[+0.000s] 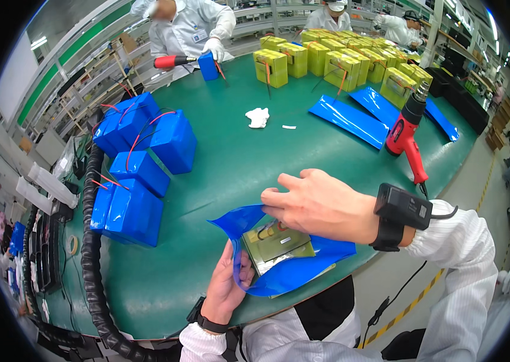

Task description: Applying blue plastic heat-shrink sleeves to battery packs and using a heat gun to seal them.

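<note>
A blue plastic shrink sleeve (303, 277) lies spread open at the near table edge. Inside it sits a yellow-green battery pack (273, 247), with part of its top and a silvery patch showing. My left hand (229, 282) grips the sleeve's left side, thumb on one face and fingers on the other. From the right, my right hand (321, 202) reaches over the pack, its fingers curled at the sleeve's far edge. Its fingertips are partly hidden behind the film. Both wrists wear black straps, the right one with a black box.
Blue-wrapped packs (173, 145) with red leads stand left, beside a black corrugated hose (91, 259). Flat blue sleeves (351, 120) and a red heat gun (406, 133) lie right. Yellow packs (339, 66) fill the far side. Across, a co-worker (197, 30) holds a blue pack.
</note>
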Demonstrator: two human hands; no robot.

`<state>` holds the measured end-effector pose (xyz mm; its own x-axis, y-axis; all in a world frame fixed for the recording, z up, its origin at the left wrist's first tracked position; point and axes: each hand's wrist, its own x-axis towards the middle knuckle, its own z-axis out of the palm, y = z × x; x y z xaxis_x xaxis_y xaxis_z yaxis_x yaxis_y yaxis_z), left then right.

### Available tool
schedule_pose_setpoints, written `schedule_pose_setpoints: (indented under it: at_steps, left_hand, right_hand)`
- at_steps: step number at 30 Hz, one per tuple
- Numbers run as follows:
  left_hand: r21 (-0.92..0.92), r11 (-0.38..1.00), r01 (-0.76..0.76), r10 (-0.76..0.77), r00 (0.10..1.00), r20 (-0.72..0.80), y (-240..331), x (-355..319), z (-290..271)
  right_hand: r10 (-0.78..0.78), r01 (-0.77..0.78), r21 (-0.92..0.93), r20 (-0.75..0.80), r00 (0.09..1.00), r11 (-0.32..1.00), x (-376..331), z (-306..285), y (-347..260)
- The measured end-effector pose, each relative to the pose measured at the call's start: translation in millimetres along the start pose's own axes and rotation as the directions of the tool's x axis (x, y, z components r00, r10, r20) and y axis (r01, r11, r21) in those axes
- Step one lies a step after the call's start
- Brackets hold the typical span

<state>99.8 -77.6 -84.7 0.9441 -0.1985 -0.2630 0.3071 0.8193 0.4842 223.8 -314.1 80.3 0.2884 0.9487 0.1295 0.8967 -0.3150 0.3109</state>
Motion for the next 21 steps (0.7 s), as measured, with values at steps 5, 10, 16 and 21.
schedule_pose_setpoints:
  at_steps: [5,10,16,21]
  left_hand:
    - [0.047,0.999,-0.025,0.03,0.994,-0.108,2.0,3.2,21.1]
    - [0.328,0.945,0.005,0.018,0.998,-0.068,13.6,5.1,31.8]
    - [0.242,0.97,0.006,0.017,0.996,-0.091,10.6,10.3,25.2]
    - [0.222,0.975,0.005,0.001,1.0,-0.028,13.5,15.6,28.1]
  right_hand:
    - [-0.013,0.013,-0.011,0.03,0.999,1.0,0.2,-3.4,17.0]
    - [-0.064,0.068,-0.079,0.045,0.997,0.995,-3.8,-1.5,31.3]
    - [-0.134,0.142,-0.104,0.078,0.988,0.984,-4.9,-5.2,35.1]
    - [-0.165,0.173,-0.109,0.079,0.983,0.979,-16.2,1.4,43.7]
